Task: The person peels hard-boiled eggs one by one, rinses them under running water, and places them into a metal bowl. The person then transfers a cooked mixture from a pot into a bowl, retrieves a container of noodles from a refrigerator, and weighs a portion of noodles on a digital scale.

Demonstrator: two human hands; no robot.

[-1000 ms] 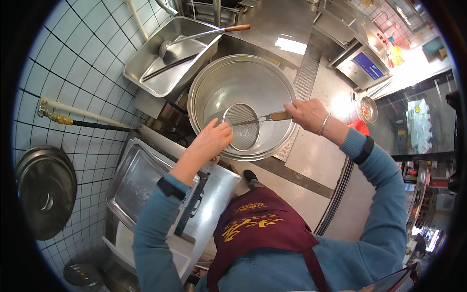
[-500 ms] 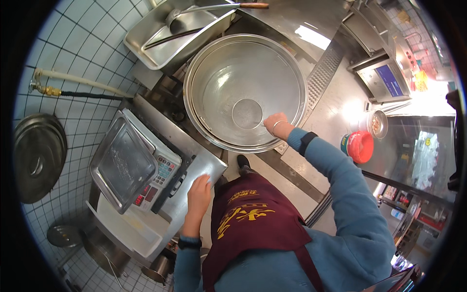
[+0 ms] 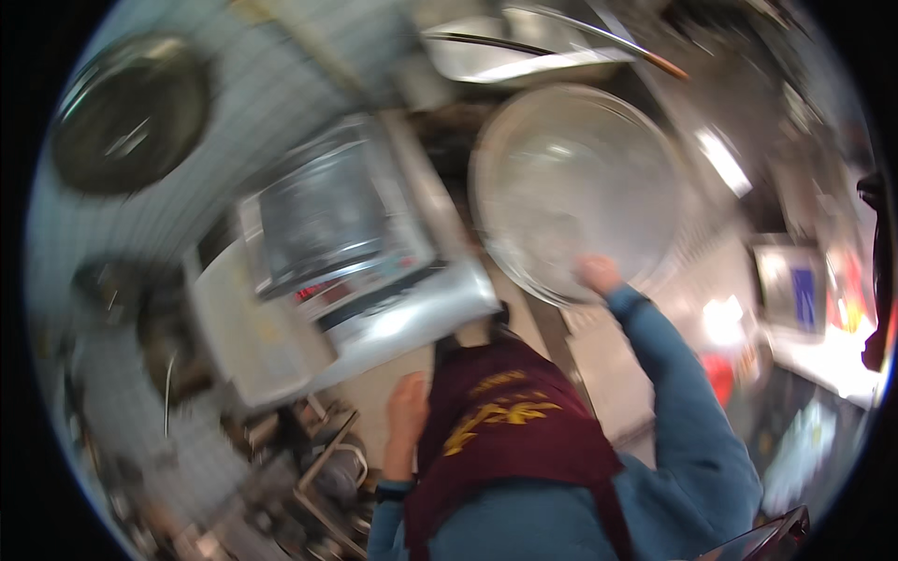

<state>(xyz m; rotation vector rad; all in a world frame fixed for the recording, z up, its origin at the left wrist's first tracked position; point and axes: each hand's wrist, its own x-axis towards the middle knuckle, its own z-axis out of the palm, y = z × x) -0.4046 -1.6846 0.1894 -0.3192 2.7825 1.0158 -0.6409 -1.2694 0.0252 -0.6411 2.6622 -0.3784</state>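
A large round metal pot [image 3: 572, 91] of cloudy liquid stands in front of me. My right hand [image 3: 599, 273] is closed over its near right part, gripping a round metal scoop [image 3: 554, 245] whose rim is badly smeared by motion. The scoop hangs inside the pot, low near the liquid; whether it touches the liquid I cannot tell. My left hand [image 3: 407, 409] is held beside the dark red apron [image 3: 514, 402], empty, with its fingers loosely apart.
On a metal counter [image 3: 402, 323] to the left sit a scale with a metal tray [image 3: 323, 215] and a white board or lid [image 3: 253, 346]. Behind the pot is a rectangular metal basin [image 3: 524, 64] with a wooden-handled ladle [image 3: 655, 62]. A red tub [image 3: 718, 377] stands at right.
The whole view has swung and blurred, so the pot and counter lie further right in it. My right hand stays closed at the pot; my left hand stays empty, now nearer the apron.
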